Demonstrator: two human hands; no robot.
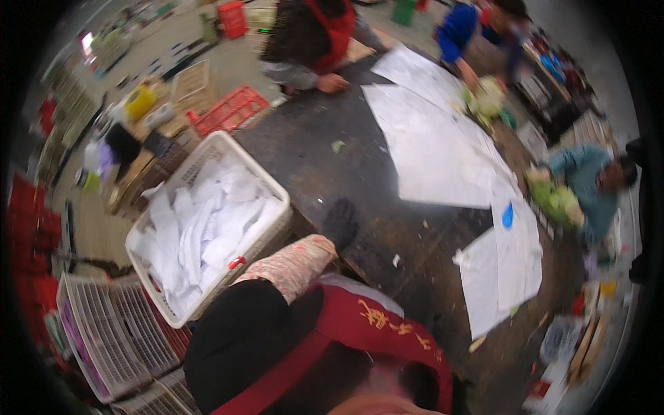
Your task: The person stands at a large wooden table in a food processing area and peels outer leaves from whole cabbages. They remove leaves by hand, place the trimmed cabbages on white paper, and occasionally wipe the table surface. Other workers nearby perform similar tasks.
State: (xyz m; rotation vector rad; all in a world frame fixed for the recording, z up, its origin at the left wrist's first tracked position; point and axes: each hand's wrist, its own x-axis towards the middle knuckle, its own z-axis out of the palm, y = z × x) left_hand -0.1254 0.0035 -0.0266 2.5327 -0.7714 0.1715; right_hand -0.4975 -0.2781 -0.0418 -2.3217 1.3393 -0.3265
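My left hand (341,223), in a dark glove, lies on the edge of the dark tabletop (311,145) with its fingers spread and nothing seen in it. A sleeve with a pink and cream pattern covers that forearm. My right hand is out of view. Just left of the sleeve stands a cream plastic basket (286,207), filled with loose white sheets (223,218). White sheets (441,155) also overlap across the right half of the table, with a small blue piece (507,215) on them.
Across the table a person in a red apron (332,36) leans on it. At the top right a person in blue handles a cabbage (485,98); one in teal holds leafy cabbages (555,199). Leaf scraps (338,146) dot the table. Slatted crates (109,332) stand lower left.
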